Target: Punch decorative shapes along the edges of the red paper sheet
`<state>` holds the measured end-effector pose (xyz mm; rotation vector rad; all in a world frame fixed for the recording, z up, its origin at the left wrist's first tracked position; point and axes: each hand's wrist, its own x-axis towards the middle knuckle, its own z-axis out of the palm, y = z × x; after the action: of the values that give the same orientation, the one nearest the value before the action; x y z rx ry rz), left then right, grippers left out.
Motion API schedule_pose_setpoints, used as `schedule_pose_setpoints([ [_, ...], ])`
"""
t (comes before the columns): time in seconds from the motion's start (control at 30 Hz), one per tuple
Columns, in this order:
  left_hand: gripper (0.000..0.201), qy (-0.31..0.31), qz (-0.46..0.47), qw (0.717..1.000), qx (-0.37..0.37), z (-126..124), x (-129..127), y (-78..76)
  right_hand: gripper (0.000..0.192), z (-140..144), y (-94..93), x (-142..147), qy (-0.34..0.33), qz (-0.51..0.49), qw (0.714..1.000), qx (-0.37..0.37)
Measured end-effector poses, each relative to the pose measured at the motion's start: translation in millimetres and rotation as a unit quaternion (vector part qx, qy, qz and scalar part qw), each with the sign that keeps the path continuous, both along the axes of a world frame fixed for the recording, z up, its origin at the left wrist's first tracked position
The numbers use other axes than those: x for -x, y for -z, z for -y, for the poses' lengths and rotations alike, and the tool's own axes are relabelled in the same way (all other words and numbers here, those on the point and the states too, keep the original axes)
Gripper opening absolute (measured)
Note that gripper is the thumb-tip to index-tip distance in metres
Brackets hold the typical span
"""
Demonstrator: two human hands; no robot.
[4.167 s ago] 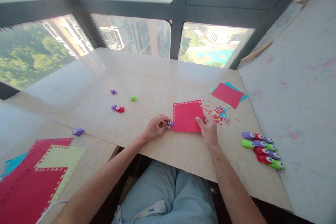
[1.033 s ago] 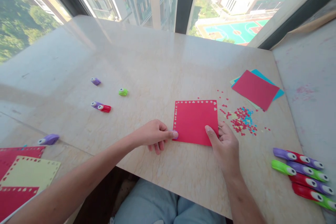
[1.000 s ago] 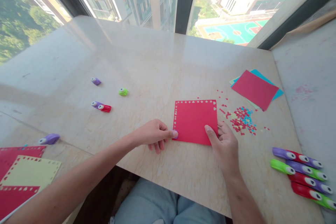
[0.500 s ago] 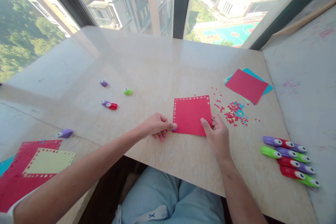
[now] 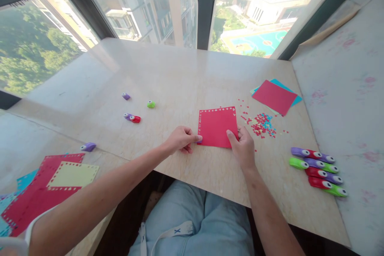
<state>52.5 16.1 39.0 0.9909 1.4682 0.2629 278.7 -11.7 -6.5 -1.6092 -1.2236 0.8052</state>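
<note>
A red paper square [image 5: 216, 126] lies flat on the marble table [image 5: 180, 76], with small shapes punched along its far and left edges. My left hand [image 5: 181, 140] is closed at the paper's near left corner, fingers pinched over a small purple punch that they almost hide. My right hand [image 5: 243, 147] grips the near right corner, thumb on top of the sheet. A scatter of red and blue paper bits [image 5: 261, 124] lies just right of the sheet.
Small punches sit to the left: purple [image 5: 126, 96], green [image 5: 151, 104], a purple-red pair [image 5: 133, 118], another purple one [image 5: 88, 147]. Several long punches [image 5: 318, 170] lie at right. Red-over-blue sheets [image 5: 274, 97] are at far right, punched sheets [image 5: 45, 184] at near left.
My left hand slid from the middle of the paper's left edge to its near left corner. Both hands stay on the sheet. The view has pulled back and tilted up.
</note>
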Motion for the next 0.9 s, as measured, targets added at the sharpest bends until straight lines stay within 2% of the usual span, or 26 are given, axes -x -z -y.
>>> schedule_pose_setpoints([
  [0.23,0.036,0.06,-0.035,0.997,0.038,-12.1,-3.7,-12.7,0.043,-0.3,4.0,-0.2,0.002,-0.002,1.0,-0.009],
  [0.7,0.022,0.083,-0.08,0.993,0.038,-16.9,-14.4,-21.3,0.04,-0.3,4.1,-1.2,0.0,0.015,1.0,-0.019],
  [0.9,0.018,0.136,-0.144,0.98,0.036,-21.0,-25.8,-30.4,0.042,0.6,3.6,-0.9,-0.007,0.004,0.999,-0.032],
])
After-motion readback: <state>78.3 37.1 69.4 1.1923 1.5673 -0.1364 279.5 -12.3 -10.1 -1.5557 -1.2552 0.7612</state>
